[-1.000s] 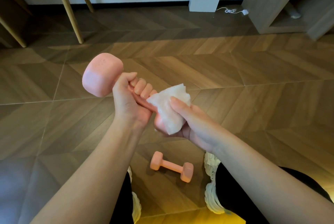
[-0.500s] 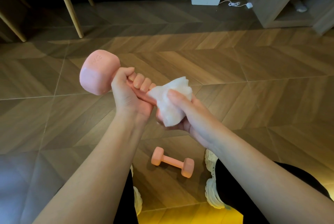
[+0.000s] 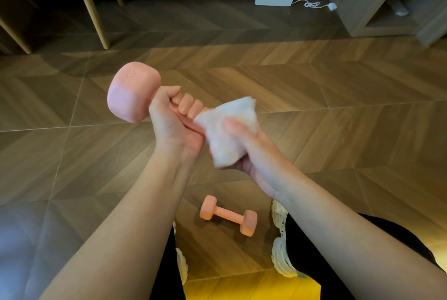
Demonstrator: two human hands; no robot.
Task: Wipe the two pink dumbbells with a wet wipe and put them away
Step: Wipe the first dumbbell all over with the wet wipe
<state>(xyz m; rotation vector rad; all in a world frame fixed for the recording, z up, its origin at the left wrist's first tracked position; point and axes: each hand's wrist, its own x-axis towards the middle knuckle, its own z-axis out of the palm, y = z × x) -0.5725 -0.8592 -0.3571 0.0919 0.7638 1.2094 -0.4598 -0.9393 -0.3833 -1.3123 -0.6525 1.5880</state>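
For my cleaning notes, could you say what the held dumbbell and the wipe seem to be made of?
The dumbbell looks coated in matte pink vinyl or rubber: dull sheen, embossed marking. The wipe looks like thin white nonwoven fabric, crumpled.

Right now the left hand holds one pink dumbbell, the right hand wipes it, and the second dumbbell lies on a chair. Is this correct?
Not quite: the head view shows the second dumbbell lying on the floor between the shoes, not on a chair. The rest holds.
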